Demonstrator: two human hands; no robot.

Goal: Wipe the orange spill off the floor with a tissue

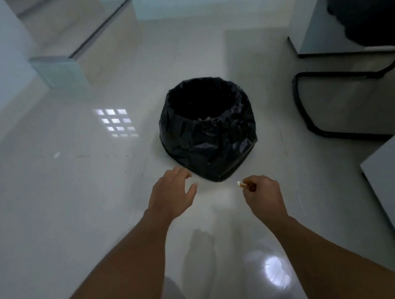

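Head view. A waste bin [207, 129] lined with a black bag stood on the glossy pale floor [74, 185], its mouth open upward. The inside was dark; a few small pale bits showed low at its near inner edge, too dim to identify.

The left hand [172, 195] hovered just short of the bin's near left side, palm down, fingers spread and loose, holding nothing.

The right hand [262, 195] hovered just short of the bin's near right side, thumb and forefinger pinching a small scrap of tissue [242, 185], white at the tip and orange-stained nearer the fingers; the other fingers were curled in.

Right of the bin stood a black chair frame [309, 114] and a grey cabinet [311, 17]. No orange spill could be made out on the floor near the bin.
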